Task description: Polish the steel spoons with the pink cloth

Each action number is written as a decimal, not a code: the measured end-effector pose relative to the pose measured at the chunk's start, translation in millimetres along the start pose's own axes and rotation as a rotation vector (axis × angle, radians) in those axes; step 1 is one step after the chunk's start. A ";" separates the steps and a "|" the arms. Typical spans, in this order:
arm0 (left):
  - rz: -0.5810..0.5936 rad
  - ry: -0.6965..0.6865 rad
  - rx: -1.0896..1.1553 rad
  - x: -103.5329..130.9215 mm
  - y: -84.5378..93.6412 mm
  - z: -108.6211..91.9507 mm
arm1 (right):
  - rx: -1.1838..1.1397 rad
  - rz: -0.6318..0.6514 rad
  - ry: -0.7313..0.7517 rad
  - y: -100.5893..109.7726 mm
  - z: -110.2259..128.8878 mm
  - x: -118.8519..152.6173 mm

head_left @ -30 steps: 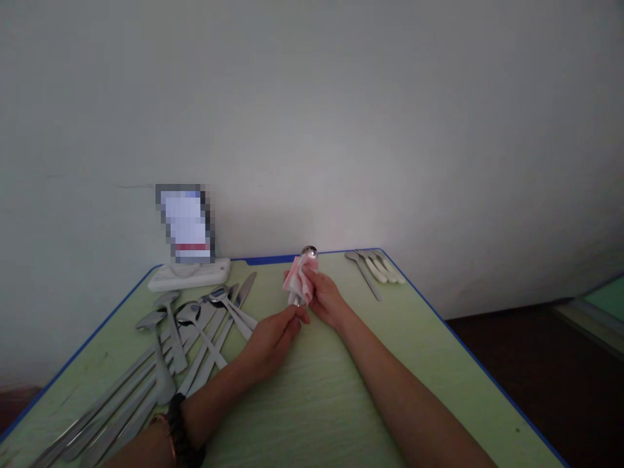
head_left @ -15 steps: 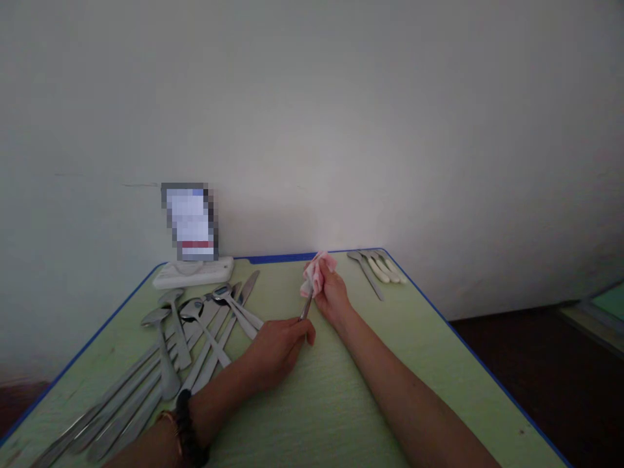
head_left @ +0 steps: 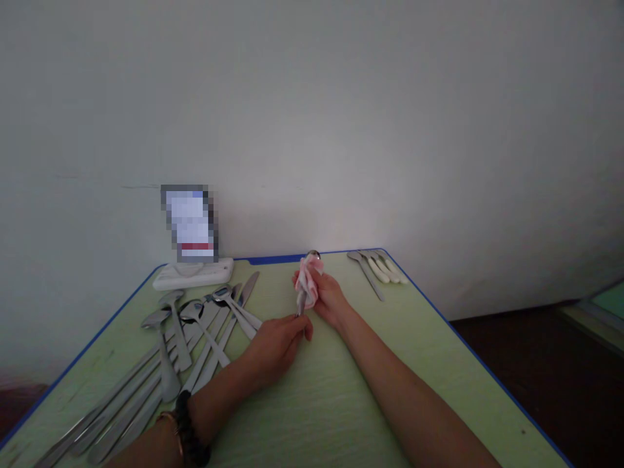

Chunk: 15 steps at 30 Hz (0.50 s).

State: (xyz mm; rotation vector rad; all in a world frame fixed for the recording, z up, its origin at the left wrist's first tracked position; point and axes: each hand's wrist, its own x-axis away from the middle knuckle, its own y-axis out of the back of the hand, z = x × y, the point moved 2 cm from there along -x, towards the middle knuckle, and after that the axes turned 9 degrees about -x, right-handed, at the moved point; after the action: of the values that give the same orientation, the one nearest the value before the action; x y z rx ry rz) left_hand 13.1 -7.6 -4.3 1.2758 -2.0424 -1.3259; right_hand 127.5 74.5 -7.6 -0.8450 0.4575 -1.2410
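The left hand is pinching the lower end of a shiny silver metal spoon, its fingers clamped on the handle. Just beyond it, the right hand is gripping a crumpled pink-and-white cloth, which is wrapping the spoon's middle; the rounded head is poking out past the cloth's far side. A black braided band is circling the left wrist. Left of the left hand, a loose pile of silver metal spoons and knives is lying on the pale green, blue-edged desk. Right of the right hand, a slim all-metal utensil is lying beside several cream-handled metal utensils.
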 end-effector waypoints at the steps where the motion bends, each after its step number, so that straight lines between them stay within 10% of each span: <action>1: 0.009 -0.023 -0.036 0.2 -0.2 -0.9 | -0.021 -0.040 0.052 1.1 -0.1 -1.4; 15: 0.075 -0.164 -0.105 3.3 3.1 -6.6 | -0.153 -0.161 0.324 4.9 9.6 -4.5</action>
State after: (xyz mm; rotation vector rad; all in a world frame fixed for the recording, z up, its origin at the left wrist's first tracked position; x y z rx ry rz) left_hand 14.7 -13.4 1.1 1.0654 -2.0758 -1.5260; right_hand 136.2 82.1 -6.0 -0.8241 0.7646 -1.5150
